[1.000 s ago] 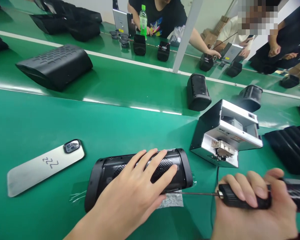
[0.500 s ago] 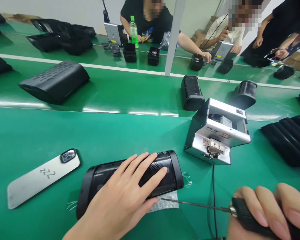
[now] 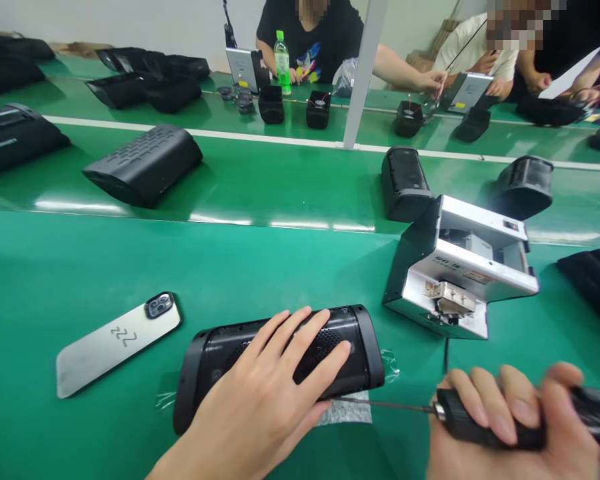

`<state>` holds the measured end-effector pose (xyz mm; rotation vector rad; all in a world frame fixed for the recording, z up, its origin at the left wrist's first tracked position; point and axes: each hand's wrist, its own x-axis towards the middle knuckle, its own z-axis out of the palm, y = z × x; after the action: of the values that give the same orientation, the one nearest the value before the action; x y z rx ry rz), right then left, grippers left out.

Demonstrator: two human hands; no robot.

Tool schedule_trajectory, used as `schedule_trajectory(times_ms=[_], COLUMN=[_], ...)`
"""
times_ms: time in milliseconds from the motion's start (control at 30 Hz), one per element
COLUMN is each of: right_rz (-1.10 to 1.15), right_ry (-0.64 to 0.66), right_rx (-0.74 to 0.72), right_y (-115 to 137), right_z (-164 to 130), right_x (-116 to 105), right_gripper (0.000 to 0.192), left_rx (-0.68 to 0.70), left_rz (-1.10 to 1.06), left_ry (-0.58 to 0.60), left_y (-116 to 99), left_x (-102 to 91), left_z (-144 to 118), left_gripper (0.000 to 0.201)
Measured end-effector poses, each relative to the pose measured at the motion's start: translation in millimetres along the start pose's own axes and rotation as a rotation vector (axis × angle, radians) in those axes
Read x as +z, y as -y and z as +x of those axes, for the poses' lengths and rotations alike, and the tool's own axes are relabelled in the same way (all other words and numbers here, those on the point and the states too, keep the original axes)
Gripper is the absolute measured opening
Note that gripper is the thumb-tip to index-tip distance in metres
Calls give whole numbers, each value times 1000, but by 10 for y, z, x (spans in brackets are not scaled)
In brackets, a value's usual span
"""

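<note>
watching from my end, i see the black speaker housing (image 3: 355, 333) on the green table (image 3: 280, 267) right under my left hand (image 3: 275, 373), which is touching it and so is the nearer of the two; its fingers are spread apart across the perforated face. the housing's long axis runs left to right, with the right end a little farther from me. my right hand (image 3: 505, 427) is off that end and nearer to me, its fingers wrapped around the handle of a black driver (image 3: 455, 417), so the housing lies to the left of them. the relation i mind most is the thin shaft (image 3: 385, 403): it points left, roughly along the housing's near long edge, and passes over a grey sheet (image 3: 350, 413). its tip ends near my left thumb, and i cannot tell whether it touches the housing there.
</note>
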<state>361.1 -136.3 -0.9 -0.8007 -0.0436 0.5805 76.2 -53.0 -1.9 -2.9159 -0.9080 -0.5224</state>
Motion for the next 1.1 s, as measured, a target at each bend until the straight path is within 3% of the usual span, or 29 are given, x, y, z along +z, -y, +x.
schedule_trajectory(times_ms=[167, 367, 567, 800, 967, 1100], right_rz=[84, 188, 239, 138, -11, -69], right_ry=[-157, -223, -219, -99, 90, 170], right_rx=[50, 125, 21, -79, -179, -156], right_y=[-239, -379, -249, 194, 119, 47], right_z=[0, -54, -173, -107, -186, -149], right_x=[110, 221, 364, 94, 107, 96], right_gripper=[79, 82, 78, 78, 59, 59], left_rx=[24, 147, 156, 109, 82, -19], left_rz=[23, 45, 111, 133, 118, 174], left_ry=[-33, -49, -86, 35, 17, 34], left_y=[68, 285, 373, 358, 283, 311], left_x=[4, 12, 73, 49, -12, -87], left_z=[-23, -32, -66, -160, -245, -349], left_gripper=[48, 57, 64, 77, 76, 75])
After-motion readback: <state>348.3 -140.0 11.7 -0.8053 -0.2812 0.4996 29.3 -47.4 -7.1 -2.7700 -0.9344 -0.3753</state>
